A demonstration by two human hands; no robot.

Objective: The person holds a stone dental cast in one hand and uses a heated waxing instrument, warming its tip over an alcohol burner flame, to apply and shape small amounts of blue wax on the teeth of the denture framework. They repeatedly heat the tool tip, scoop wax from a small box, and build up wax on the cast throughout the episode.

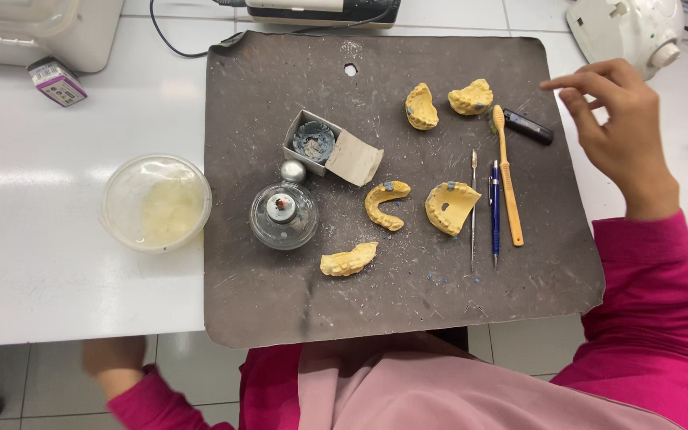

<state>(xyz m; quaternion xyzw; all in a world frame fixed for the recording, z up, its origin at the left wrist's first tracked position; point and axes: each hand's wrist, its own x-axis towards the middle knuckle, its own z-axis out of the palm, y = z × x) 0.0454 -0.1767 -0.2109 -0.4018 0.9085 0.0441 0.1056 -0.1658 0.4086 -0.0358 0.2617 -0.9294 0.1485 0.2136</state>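
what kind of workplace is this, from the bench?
Most likely a dental lab bench. Several yellow plaster tooth casts lie on a dark work mat, beside a glass spirit burner and a thin metal carving tool. The right hand hovers open near the mat's edge; the left hand hangs below the table.

Bright, even overhead light; soft glare streaks on the white desk (33, 239); faint shadows; slight blur at the lower edge.
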